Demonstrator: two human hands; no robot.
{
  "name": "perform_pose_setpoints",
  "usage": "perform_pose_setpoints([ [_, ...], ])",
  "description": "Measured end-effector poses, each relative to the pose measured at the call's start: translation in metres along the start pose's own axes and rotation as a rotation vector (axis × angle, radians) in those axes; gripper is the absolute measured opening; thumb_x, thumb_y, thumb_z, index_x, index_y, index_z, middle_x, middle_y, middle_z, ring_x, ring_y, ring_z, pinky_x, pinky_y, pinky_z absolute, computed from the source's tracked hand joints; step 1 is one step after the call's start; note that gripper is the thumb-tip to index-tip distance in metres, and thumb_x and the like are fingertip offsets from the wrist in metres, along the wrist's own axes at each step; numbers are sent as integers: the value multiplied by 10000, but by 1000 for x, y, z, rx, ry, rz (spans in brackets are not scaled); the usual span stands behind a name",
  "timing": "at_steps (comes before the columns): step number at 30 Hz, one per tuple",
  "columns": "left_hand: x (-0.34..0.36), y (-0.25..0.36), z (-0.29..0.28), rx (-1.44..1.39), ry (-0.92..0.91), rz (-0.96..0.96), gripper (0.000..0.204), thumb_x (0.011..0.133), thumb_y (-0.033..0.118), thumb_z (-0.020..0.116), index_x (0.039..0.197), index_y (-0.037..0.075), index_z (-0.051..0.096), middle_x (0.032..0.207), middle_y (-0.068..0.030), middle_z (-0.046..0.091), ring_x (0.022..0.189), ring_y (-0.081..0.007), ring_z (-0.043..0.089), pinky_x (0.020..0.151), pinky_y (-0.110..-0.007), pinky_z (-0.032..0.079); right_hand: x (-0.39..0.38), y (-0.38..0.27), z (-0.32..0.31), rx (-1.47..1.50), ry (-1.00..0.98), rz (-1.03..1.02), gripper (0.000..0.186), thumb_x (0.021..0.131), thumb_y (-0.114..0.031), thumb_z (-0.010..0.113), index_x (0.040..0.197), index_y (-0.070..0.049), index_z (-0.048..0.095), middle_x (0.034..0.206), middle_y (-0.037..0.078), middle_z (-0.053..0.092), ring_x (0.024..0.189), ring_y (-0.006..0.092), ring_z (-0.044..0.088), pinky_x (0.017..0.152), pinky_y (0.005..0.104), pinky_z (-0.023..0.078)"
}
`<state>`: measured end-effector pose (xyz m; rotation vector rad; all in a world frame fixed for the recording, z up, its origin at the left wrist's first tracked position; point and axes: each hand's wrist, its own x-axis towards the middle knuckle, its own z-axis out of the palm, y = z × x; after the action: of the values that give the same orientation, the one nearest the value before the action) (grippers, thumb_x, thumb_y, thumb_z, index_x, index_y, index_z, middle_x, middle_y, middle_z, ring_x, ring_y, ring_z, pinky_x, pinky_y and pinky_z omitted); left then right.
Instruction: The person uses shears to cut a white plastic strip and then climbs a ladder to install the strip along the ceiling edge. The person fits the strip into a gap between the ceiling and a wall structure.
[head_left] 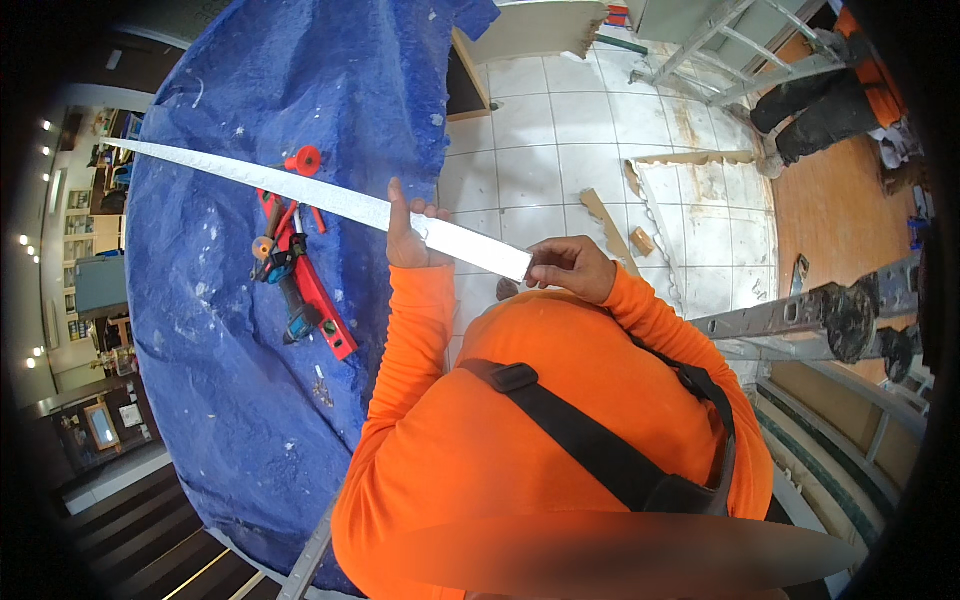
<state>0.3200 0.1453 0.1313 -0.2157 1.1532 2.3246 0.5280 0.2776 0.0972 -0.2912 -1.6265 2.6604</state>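
Note:
A long white strip [330, 203], tapering in the view towards the far left, stretches out over a blue tarp. It has a rough surface along its outer length and a smooth, bright near end. Around its near part is my left hand [405, 238], the thumb standing up on one side and fingertips showing on the other. At the strip's near end, my right hand [578, 268] pinches the corner between thumb and fingers. Beneath the strip, on the tarp, lie a red spirit level [338, 336] and a blue-and-black cordless power tool [299, 308].
The blue tarp [215, 360] covers a large surface on my left. A red round-headed tool [303, 160] lies there too. Metal ladders [760, 318] stand right and far right. Broken board pieces [603, 225] lie on white floor tiles. Another person's dark-trousered legs [825, 125] show far right.

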Motion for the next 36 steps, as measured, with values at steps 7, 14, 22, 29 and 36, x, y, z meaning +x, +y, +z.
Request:
perform_pose_setpoints([
  [7, -2, 2, 2, 65, -19, -4, 508, 931, 389, 633, 1359, 179, 457, 766, 39, 429, 682, -97, 448, 718, -313, 447, 3, 2, 2, -15, 9, -2, 317, 915, -86, 642, 1196, 52, 593, 983, 105, 685, 906, 159, 650, 798, 299, 533],
  [14, 4, -3, -6, 54, -9, -29, 444, 947, 412, 606, 1314, 184, 505, 713, 44, 385, 642, -102, 451, 656, -302, 482, 6, 13, 10, 21, 59, 8, 350, 912, -87, 643, 1221, 63, 575, 1051, 113, 675, 939, 165, 642, 827, 309, 530],
  [22, 5, 2, -15, 31, -87, -102, 391, 939, 430, 606, 1233, 180, 546, 714, 36, 432, 647, -111, 488, 686, -333, 487, 10, 26, 23, 66, 170, -57, 361, 889, -14, 619, 1237, 61, 561, 1112, 139, 658, 995, 184, 634, 882, 325, 524],
  [29, 8, 10, -23, 98, -172, -170, 347, 953, 444, 569, 1171, 175, 595, 703, 30, 515, 649, -133, 539, 693, -354, 505, 4, 38, 31, 150, 237, -156, 406, 901, -26, 639, 1281, 55, 523, 1183, 155, 627, 1088, 205, 614, 958, 343, 497],
  [36, 14, 11, -35, 5, -324, -256, 304, 966, 422, 549, 1123, 177, 639, 698, 21, 563, 673, -150, 580, 704, -373, 521, -3, 47, 39, 118, 338, -168, 409, 903, -61, 648, 1280, 48, 531, 1160, 137, 628, 1085, 188, 608, 959, 323, 496],
])
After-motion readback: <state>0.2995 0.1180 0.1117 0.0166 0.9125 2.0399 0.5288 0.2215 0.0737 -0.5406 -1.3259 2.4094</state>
